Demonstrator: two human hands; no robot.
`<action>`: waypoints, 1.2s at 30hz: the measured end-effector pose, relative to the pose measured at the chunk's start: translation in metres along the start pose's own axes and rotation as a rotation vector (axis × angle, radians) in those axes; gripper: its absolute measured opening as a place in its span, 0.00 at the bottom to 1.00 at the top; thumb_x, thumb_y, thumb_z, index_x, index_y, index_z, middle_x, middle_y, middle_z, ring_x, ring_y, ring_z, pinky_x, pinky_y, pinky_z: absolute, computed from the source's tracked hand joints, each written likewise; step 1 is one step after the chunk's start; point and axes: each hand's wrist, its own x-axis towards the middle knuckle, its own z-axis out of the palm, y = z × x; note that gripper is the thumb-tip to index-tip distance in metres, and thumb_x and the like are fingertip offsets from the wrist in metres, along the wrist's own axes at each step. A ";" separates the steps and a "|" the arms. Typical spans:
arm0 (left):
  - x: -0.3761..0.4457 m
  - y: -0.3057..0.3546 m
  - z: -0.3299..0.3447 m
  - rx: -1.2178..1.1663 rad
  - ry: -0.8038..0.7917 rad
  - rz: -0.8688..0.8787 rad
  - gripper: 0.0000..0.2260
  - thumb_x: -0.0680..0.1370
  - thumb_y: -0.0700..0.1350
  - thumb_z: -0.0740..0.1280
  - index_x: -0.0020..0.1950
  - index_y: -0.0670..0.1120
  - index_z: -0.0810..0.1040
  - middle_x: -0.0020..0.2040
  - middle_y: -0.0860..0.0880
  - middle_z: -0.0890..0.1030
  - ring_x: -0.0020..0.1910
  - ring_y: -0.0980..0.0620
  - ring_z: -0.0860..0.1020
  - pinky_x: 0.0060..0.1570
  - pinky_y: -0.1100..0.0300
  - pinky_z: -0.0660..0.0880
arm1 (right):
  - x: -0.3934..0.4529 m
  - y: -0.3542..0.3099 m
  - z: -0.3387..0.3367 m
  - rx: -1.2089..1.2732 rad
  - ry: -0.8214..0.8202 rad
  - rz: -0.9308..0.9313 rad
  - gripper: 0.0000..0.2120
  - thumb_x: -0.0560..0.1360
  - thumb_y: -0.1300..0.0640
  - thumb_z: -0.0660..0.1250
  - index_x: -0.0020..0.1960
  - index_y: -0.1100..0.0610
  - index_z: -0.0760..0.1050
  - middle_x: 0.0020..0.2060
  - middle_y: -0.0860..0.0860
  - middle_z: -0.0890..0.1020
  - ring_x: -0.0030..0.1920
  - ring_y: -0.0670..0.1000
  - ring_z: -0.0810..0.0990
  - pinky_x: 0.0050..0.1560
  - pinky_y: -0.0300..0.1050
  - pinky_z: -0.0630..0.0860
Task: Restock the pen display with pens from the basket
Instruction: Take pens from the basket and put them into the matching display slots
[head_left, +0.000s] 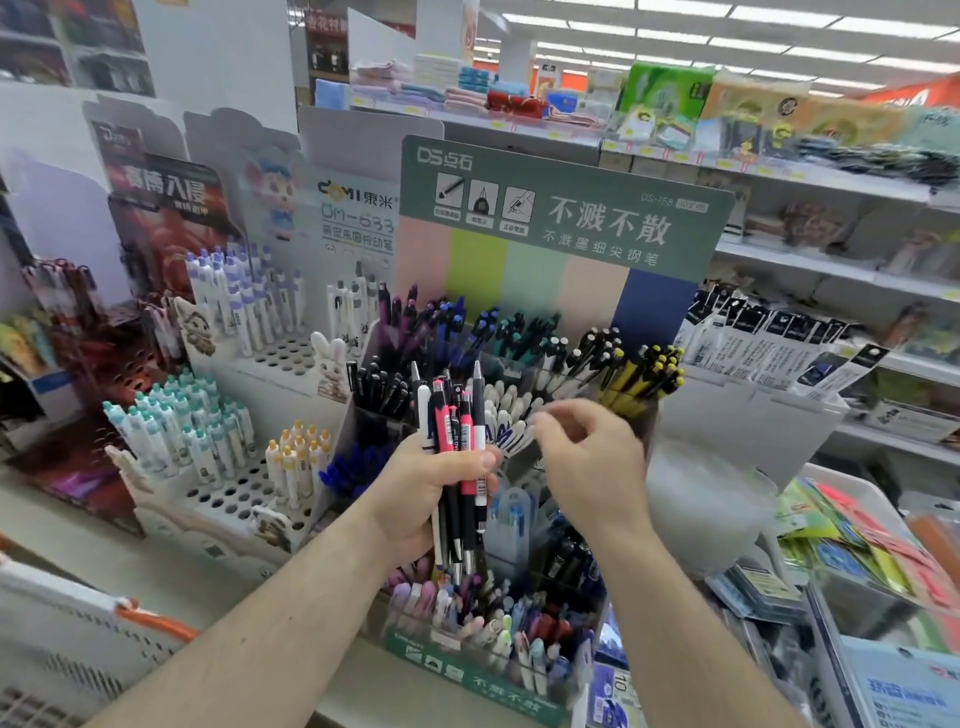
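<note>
Gripping a bundle of pens (457, 457) upright, the left hand (421, 493) is wrapping its fingers and thumb around pink, black and white barrels, tips pointing down, directly in front of the tiered pen display (493, 597). Just to the right, the right hand (587, 457) is hovering with loosely curled fingers, holding nothing, over the white-capped pens (511, 410) in the display's middle tier. Behind them, the display's green header card (566, 208) is showing "DS", "DS-758" and large characters "不溅不散"; the green front strip (498, 691) is repeating that phrase. To the left, a white stand's card (356, 213) is reading "DOMI 東米" and "DM-633". At the lower left, a corner of the white mesh basket (62, 639) with an orange handle is poking into view.
</note>
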 end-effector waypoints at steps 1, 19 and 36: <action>0.001 0.000 0.000 -0.019 -0.015 0.016 0.08 0.68 0.40 0.72 0.45 0.39 0.81 0.37 0.45 0.80 0.37 0.49 0.80 0.38 0.54 0.79 | -0.012 -0.005 0.002 0.110 -0.118 0.050 0.08 0.78 0.49 0.68 0.43 0.49 0.82 0.33 0.41 0.82 0.37 0.41 0.79 0.44 0.45 0.77; 0.021 0.011 0.015 -0.024 0.358 0.186 0.04 0.76 0.34 0.69 0.47 0.35 0.82 0.42 0.38 0.84 0.44 0.41 0.83 0.45 0.48 0.81 | -0.030 -0.003 0.036 0.260 -0.072 0.122 0.07 0.81 0.55 0.65 0.48 0.47 0.80 0.37 0.50 0.83 0.32 0.41 0.76 0.33 0.35 0.74; 0.020 0.046 -0.005 -0.515 0.194 -0.042 0.03 0.77 0.39 0.65 0.45 0.41 0.76 0.31 0.47 0.77 0.27 0.55 0.76 0.28 0.66 0.76 | -0.005 -0.003 -0.012 0.292 0.071 0.134 0.07 0.81 0.58 0.65 0.48 0.50 0.81 0.34 0.50 0.84 0.31 0.45 0.80 0.35 0.41 0.78</action>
